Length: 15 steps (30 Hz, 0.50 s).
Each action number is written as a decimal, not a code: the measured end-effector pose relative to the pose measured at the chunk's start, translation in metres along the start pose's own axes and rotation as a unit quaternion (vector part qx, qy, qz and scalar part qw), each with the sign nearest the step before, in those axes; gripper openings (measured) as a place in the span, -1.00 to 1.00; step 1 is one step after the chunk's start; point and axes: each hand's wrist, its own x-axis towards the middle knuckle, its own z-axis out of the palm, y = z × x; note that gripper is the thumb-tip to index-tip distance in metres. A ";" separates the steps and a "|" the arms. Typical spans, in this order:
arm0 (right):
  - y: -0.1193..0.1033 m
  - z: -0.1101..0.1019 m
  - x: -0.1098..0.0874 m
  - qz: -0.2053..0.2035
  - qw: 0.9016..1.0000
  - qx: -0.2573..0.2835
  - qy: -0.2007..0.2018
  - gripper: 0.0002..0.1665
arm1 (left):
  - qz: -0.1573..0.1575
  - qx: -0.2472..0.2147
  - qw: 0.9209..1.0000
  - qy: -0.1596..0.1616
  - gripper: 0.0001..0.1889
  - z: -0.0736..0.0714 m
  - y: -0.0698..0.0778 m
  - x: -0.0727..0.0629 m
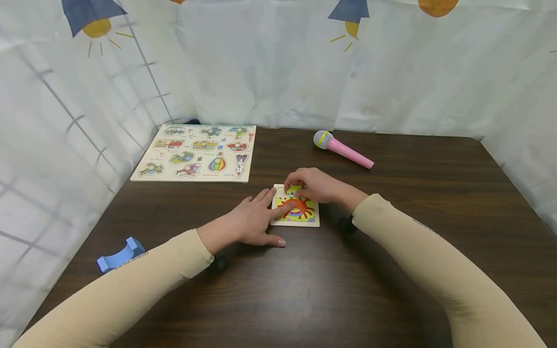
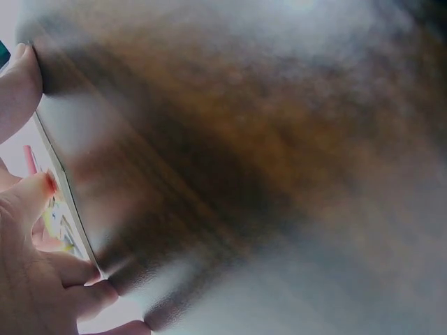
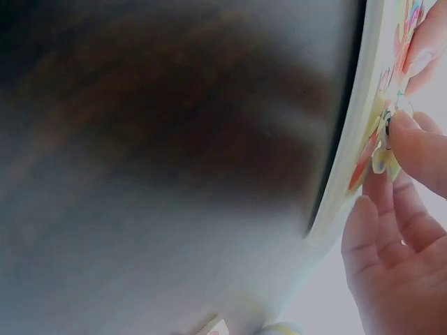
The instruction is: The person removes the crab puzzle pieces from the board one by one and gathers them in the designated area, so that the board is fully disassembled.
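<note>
A small square puzzle board with a pale wooden rim [image 1: 300, 224] lies flat near the middle of the dark brown wood-grain worktop [image 1: 304, 299], its sides roughly in line with the person's view. Being about square, it shows no clear long axis; its orange-red crab picture [image 1: 301, 208] stands upright to the person, the rainbow belly on the near side, the legs spread left and right.

The right hand [image 1: 319, 184] reaches over the board's far part, fingers bent, thumb and fingertips nearly together, pinching a small yellow puzzle piece with a printed eye [image 1: 292, 194]. Whether the piece touches the board beneath cannot be told. A pale bare patch shows at the far left corner.

The left hand [image 1: 256, 220] lies spread with its fingers nearly straight and gripping nothing: the index fingertip rests on the crab, other fingertips meet the board's left edge, and the thumb points right, just short of the near edge.

Beyond, to the left, lies a cream rectangular board of colourful vehicle shapes [image 1: 197, 153]. A pink toy microphone with a silver head [image 1: 348, 151] lies diagonally at the far side, head to the far left. A blue curved block [image 1: 121, 255] sits by the left sleeve.
</note>
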 end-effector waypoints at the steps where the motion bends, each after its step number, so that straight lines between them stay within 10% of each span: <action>1: 0.001 0.000 0.000 0.005 1.000 0.007 0.003 -0.71 | 0.000 0.000 1.000 -0.001 0.01 0.000 0.000 0.000; 15: 0.004 -0.005 -0.001 0.037 0.998 0.048 0.013 -0.67 | -0.004 -0.005 1.000 -0.005 0.02 -0.001 0.000 0.000</action>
